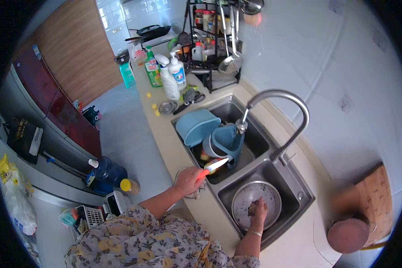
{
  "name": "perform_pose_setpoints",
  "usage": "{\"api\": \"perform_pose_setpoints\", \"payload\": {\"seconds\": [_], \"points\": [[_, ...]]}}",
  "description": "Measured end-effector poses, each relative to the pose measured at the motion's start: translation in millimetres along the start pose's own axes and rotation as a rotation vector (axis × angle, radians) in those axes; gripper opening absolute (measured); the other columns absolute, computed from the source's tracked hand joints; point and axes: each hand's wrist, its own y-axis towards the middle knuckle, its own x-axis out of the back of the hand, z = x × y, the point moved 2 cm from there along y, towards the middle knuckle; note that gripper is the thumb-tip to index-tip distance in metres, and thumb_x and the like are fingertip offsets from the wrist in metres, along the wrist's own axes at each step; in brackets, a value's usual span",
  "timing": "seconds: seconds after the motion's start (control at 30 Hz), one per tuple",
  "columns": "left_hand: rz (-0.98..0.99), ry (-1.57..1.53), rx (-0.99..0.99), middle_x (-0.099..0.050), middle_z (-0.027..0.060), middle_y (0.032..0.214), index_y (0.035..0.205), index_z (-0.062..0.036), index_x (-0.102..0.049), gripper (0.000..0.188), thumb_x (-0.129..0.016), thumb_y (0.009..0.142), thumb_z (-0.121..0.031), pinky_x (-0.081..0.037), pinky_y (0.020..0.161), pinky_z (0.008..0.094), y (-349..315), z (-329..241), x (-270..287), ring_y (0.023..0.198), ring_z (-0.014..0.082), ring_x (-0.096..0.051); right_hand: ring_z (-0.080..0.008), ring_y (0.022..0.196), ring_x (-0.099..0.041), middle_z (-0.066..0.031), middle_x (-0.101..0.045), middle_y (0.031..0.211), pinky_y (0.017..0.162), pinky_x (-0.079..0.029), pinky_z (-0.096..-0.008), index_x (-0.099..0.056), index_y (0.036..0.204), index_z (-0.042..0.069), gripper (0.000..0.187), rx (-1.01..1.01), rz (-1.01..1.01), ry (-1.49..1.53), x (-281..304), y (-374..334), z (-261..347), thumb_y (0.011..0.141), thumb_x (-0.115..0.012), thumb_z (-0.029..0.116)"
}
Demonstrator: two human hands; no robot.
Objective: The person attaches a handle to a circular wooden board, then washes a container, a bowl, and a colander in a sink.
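My left hand (188,181) is closed round the orange handle of a small knife (215,165). Its pale blade points away to the right, over the near edge of the left sink basin. In the right basin sits a round metal bowl (242,196). My right hand (259,211) is above the bowl, its fingers closed on a small dark brown lump (253,208) whose kind I cannot make out. Blue-grey plastic containers (197,127) lie tilted in the left basin. Something yellowish and red, partly hidden, lies below the knife.
A curved faucet (304,111) arches over the double sink (254,172). Beyond it stand a white spray bottle (169,85), a pump bottle (177,71), a green bottle (152,69) and a spice rack (214,40). A cutting board (377,201) leans at right. A water jug (109,172) stands on the floor.
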Motion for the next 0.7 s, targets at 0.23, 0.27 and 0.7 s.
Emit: {"api": "perform_pose_setpoints", "payload": {"seconds": [0.23,0.27,0.7], "points": [[-0.337,0.113,0.112,-0.06,0.0152,0.094,0.104,-0.0056,-0.057,0.029,-0.065,0.079,-0.017,-0.047,0.073,0.0467,38,117,53,0.086,0.037,-0.058,-0.0194,0.073,-0.058,-0.0083,-0.059,0.081,0.066,-0.049,-0.0315,-0.058,0.09,0.004,0.048,0.012,0.015,0.108,-48,-37,44,0.093,-0.048,0.052],[-0.377,0.105,0.097,-0.06,0.0157,0.093,0.105,-0.0052,-0.056,0.03,-0.065,0.079,-0.017,-0.047,0.073,0.0466,47,135,59,0.086,0.0375,-0.057,-0.0195,0.074,-0.058,-0.0084,-0.059,0.082,0.067,-0.049,-0.0315,-0.058,0.09,0.004,0.048,0.057,0.012,0.104,-63,-45,52,0.094,-0.047,0.051],[-0.194,0.085,-0.045,-0.057,0.0105,0.089,0.098,-0.0056,-0.06,0.028,-0.069,0.073,-0.016,-0.043,0.072,0.042,149,251,99,0.082,0.0318,-0.055,-0.0248,0.081,-0.062,-0.0123,-0.061,0.091,0.073,-0.05,-0.0331,-0.061,0.097,0.002,0.017,0.468,0.517,-0.725,-345,-130,20,0.082,-0.067,0.007]]}}
